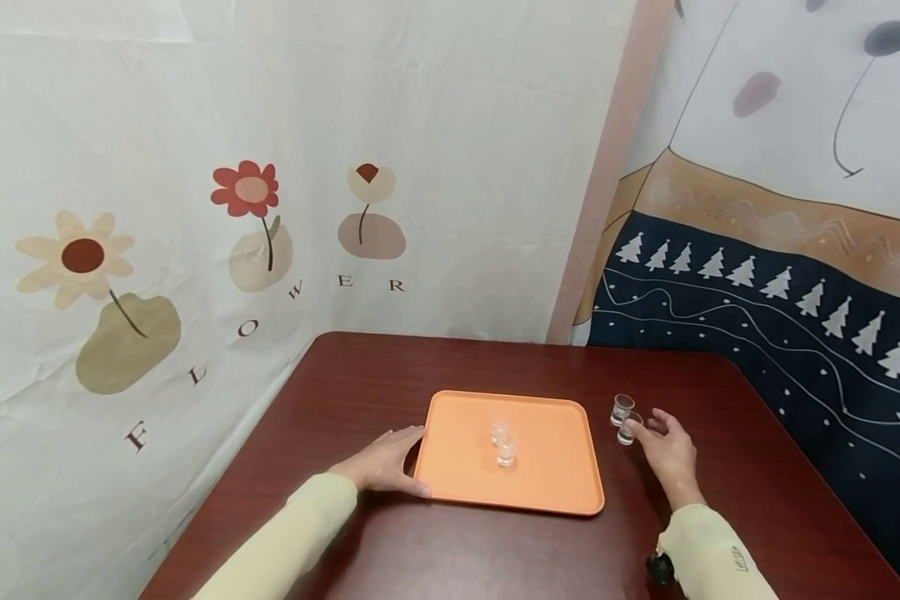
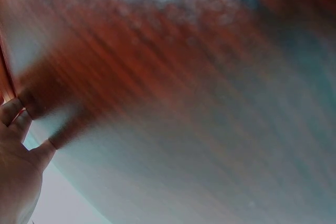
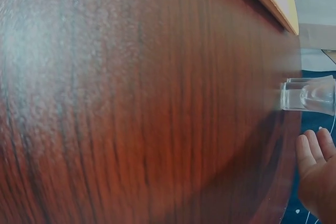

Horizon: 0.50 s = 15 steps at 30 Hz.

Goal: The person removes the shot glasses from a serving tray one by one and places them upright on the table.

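An orange tray lies on the table with two small clear glasses on it, a nearer glass and one just behind. Against the tray's left side, my left hand has its fingers spread, thumb by the front corner. Two more small glasses stand right of the tray, a far glass and a near glass. My right hand is beside the near one, its thumb overlapping the rim in the head view. The right wrist view shows those fingers extended, apart from the glass.
The dark red wooden table has rounded far corners. Behind it hangs a pale cloth printed with flowers, and a dark blue cloth with white trees hangs along the right side.
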### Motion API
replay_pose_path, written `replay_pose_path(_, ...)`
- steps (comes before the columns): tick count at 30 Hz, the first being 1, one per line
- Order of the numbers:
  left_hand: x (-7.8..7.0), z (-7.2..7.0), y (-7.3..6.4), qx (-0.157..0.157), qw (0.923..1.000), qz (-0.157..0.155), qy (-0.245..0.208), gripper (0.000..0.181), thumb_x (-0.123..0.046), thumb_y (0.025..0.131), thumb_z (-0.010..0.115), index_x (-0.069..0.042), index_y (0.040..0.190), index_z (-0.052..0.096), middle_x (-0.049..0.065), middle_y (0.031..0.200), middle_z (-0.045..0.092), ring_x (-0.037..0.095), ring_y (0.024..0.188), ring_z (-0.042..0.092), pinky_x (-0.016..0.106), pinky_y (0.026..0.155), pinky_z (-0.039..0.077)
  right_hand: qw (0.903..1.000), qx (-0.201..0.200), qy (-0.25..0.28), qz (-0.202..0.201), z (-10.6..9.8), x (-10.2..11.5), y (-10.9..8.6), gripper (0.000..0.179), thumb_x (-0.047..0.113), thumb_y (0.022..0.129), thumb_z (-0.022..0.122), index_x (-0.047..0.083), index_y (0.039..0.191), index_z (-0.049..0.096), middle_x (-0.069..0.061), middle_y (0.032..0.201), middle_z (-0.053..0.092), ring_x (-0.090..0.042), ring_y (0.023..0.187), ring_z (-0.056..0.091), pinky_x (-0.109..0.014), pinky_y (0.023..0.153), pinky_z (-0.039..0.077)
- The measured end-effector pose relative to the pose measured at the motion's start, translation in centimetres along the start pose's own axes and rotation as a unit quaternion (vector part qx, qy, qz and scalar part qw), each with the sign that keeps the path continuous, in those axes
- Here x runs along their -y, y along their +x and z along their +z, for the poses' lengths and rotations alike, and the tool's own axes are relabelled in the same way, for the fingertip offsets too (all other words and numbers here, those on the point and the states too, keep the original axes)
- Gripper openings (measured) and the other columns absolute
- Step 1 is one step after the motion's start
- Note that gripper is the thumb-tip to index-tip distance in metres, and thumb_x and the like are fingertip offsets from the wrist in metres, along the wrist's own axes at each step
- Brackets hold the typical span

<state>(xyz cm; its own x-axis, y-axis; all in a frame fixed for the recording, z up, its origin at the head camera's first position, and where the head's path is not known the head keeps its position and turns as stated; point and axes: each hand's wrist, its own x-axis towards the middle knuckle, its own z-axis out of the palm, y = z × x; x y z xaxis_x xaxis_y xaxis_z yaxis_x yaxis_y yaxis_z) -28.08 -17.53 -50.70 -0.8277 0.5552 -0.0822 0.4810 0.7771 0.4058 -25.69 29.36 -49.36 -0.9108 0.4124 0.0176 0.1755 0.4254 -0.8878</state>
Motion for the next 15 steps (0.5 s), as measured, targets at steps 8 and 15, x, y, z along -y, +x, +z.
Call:
replay_pose_path(8, 0.1, 0.0, 0.2, 0.0, 1.0, -0.007, 0.004, 0.114, -0.071, 0.07, 0.075, -0.003, 0.153, 0.035, 0.018, 0.154, 0.039, 0.032, 0.143, 0.034, 0.053, 0.116, 0.023, 0.9999, -0.015, -0.001, -0.004, -0.3, 0.7, 0.0, 0.072, 0.033, 0.094, 0.068, -0.003, 0.148, 0.038, -0.03, 0.14, 0.048, -0.043, 0.128, 0.05, -0.053, 0.101, 0.044)
replay_pose_path(15, 0.0, 0.0, 0.2, 0.001, 1.0, -0.006, 0.003, 0.115, -0.071, 0.07, 0.075, -0.003, 0.153, 0.034, 0.018, 0.153, 0.039, 0.032, 0.143, 0.034, 0.053, 0.116, 0.024, 0.9996, -0.024, 0.005, -0.012, -0.5, 1.3, 0.0, 0.073, 0.036, 0.094, 0.069, -0.002, 0.149, 0.039, -0.029, 0.142, 0.048, -0.042, 0.129, 0.049, -0.052, 0.102, 0.044)
